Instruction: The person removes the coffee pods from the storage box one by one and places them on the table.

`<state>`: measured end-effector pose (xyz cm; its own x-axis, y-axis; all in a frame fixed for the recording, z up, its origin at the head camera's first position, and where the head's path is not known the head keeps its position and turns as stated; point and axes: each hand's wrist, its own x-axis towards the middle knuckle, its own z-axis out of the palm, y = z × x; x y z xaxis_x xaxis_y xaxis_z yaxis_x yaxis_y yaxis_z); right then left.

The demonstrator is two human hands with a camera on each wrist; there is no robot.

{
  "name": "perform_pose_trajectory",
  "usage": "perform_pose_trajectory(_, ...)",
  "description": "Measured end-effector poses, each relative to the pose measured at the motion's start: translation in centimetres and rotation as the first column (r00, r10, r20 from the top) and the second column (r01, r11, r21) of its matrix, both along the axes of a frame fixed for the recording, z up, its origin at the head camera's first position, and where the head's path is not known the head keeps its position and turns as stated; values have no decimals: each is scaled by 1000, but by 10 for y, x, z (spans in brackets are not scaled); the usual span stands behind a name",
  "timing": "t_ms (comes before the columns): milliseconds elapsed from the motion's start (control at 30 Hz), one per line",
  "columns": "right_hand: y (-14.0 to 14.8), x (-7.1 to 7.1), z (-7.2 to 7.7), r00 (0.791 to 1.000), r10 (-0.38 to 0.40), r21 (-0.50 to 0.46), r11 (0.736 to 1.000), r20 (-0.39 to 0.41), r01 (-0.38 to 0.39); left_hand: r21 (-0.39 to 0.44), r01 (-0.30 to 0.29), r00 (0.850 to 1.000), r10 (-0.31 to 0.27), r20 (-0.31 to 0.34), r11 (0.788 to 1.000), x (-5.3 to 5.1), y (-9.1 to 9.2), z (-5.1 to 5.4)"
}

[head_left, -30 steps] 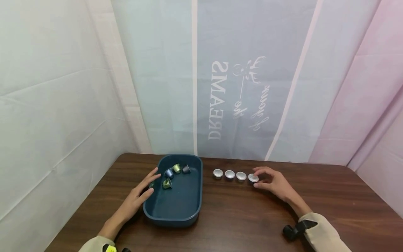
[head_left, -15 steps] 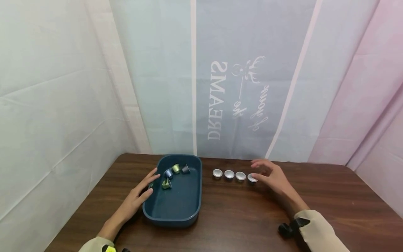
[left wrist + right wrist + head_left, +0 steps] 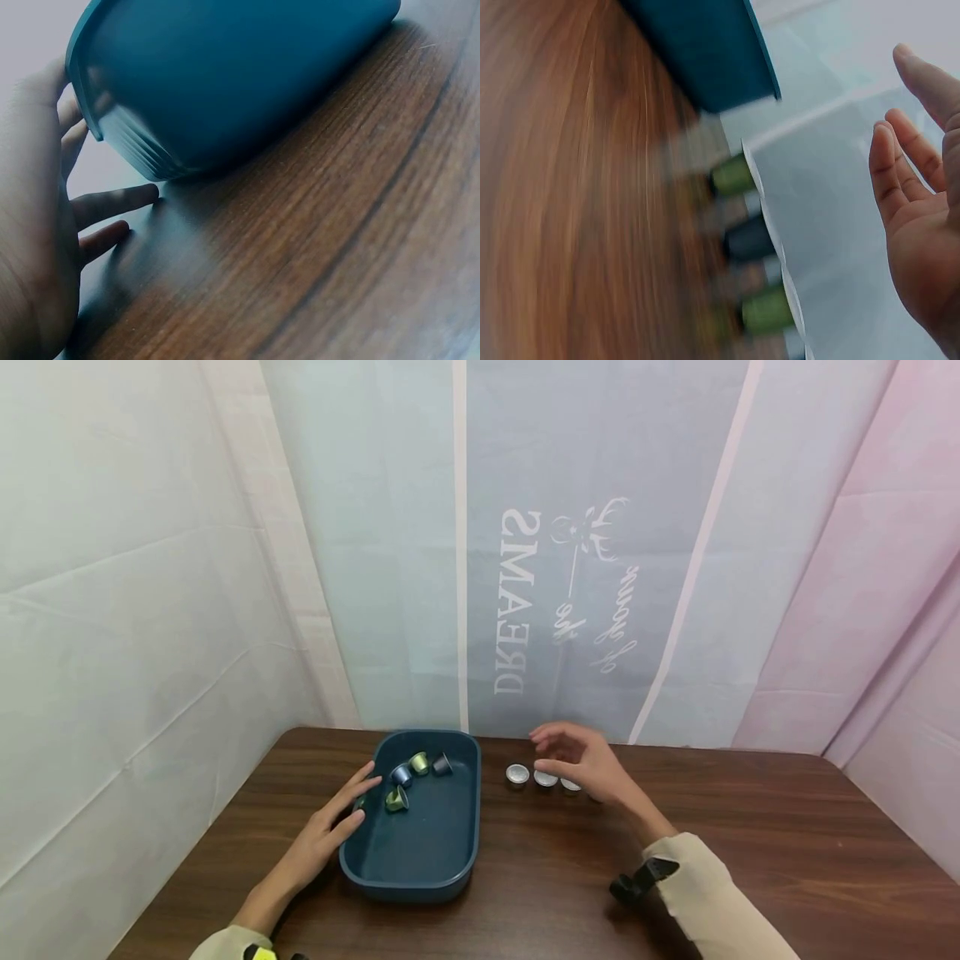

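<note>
My left hand [image 3: 333, 818] rests along the left side of a blue plastic bin [image 3: 431, 864], its relaxed fingers on the rim. Several coffee capsules lie in the bin's far part, among them a blue capsule [image 3: 402, 775], a dark capsule [image 3: 442, 765] and a green capsule [image 3: 397, 799]. Right of the bin, a row of coffee capsules stands foil side up; one silver lid [image 3: 517, 774] is fully visible. My right hand [image 3: 588, 766] hovers over this row with loosely bent fingers, holding nothing, and hides part of it. In the right wrist view, green capsules [image 3: 767, 311] and a dark capsule [image 3: 750, 240] show.
Dark brown wooden table [image 3: 540, 877] lies beneath everything. A printed cloth [image 3: 585, 610] hangs behind the table's far edge. More pale cloth [image 3: 135, 652] covers the left side. Black straps sit on both sleeves.
My right hand has let go of the rightmost capsule in the row and moved left above the other capsules. The left hand and the bin stay in place.
</note>
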<state>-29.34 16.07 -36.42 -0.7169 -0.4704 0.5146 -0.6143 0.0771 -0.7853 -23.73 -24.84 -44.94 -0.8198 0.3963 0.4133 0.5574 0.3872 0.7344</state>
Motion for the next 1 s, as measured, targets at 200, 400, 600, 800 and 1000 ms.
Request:
perform_pose_trajectory(200,-36,3,5,994,102,15,995,26,-103,-16,-10,1000,9,-9,1000,1,0,0)
perform_pose_trajectory(400,-68,1,0,986,165,42,985,25,-166,-3,-7,1000,7,1,1000,3,2,3)
perform_pose_trajectory(600,-97,-7,-7,967,256,73,964,17,-257,5,-2,1000,2,2,1000,1,0,1)
perform_pose_trajectory(800,-117,-8,-2,948,313,167,933,61,-319,10,-4,1000,4,15,1000,0,1,1)
perform_pose_trajectory(1000,-137,-10,6,932,353,253,897,85,-362,16,-5,1000,5,28,1000,1,1,2)
